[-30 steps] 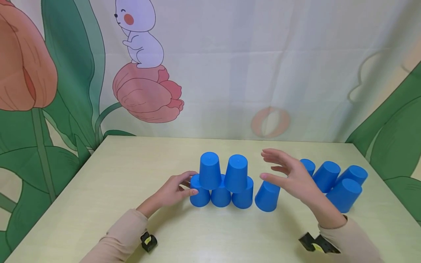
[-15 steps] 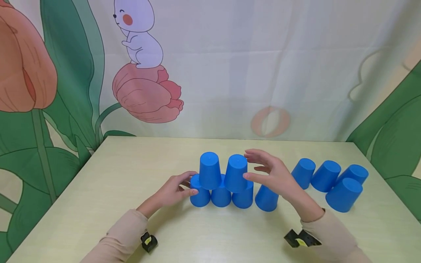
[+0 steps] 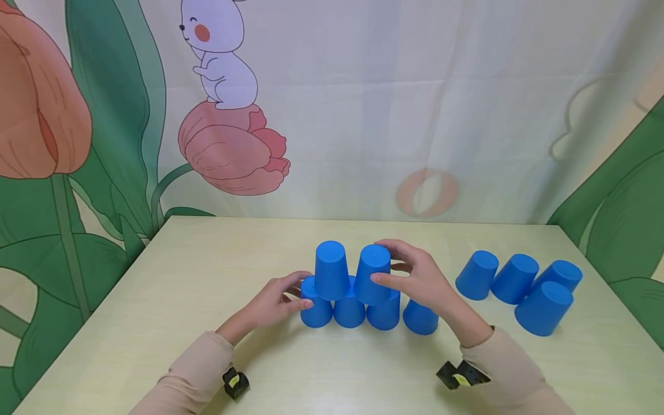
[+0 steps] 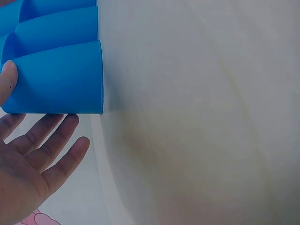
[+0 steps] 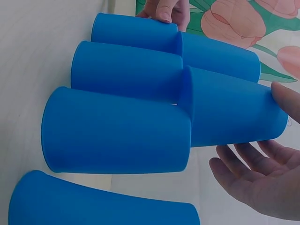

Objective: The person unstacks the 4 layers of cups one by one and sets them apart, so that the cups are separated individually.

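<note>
Blue cups stand upside down mid-table: a bottom row of several, with two more on top. My left hand rests against the row's left end cup. Its thumb lies on the near side and its straight fingers reach behind that cup. My right hand is cupped around the upper right cup. The thumb touches its near side, and the fingers reach round the far side. In the right wrist view the fingers lie fairly straight, a small gap from this cup. The upper left cup stands untouched.
Several loose blue cups stand upside down at the table's right, one nearer the front. The pale table ends at a printed curtain behind. The rightmost bottom cup sits partly under my right wrist.
My right hand moved left from above the rightmost bottom cup and closed in around the upper right cup. The left hand and all cups stayed put.
</note>
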`<state>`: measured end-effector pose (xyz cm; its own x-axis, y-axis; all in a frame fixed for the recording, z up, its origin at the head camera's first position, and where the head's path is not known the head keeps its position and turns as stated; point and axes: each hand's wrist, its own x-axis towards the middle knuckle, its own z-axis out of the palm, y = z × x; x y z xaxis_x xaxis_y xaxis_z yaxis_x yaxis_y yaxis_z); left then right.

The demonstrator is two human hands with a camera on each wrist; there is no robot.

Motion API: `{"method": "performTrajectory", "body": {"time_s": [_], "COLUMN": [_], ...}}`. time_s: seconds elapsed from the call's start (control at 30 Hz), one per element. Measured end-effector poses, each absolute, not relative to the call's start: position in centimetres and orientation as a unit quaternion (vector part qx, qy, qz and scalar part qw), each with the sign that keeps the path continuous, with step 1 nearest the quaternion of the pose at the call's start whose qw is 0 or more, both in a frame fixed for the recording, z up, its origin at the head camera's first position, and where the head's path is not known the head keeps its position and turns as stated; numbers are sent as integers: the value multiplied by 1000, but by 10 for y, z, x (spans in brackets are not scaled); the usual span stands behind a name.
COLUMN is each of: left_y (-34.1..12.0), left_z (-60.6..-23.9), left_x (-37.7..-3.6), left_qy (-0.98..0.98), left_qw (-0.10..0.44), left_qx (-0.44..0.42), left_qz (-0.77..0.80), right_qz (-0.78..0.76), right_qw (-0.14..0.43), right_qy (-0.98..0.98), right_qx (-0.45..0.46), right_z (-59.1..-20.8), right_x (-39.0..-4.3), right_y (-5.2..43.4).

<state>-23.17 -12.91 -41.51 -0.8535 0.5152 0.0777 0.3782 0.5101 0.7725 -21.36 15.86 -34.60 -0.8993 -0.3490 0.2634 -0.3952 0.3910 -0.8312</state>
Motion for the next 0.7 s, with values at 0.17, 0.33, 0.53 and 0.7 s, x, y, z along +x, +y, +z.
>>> {"method": "performTrajectory", "body": {"time_s": [0.17,0.33,0.53,0.7], "left_y": [-129,-129,-129,-128], "left_z": [-415,-415,-414,-415], "left_x": [-232,-231,-231,-231], "left_qy": [866,868,870,870], "left_qw": [81,81,81,80], "left_qx": [257,255,252,254], "left_qz": [421,419,417,415], "right_qz": [502,499,496,496], "right_qw": [24,26,32,34], "right_qy": [-838,-841,-844,-846], "right_qx": [215,209,202,192], "right_z": [-346,-345,-345,-342], "right_x": [-213,-210,-207,-200], "right_y": [158,159,166,173]}}
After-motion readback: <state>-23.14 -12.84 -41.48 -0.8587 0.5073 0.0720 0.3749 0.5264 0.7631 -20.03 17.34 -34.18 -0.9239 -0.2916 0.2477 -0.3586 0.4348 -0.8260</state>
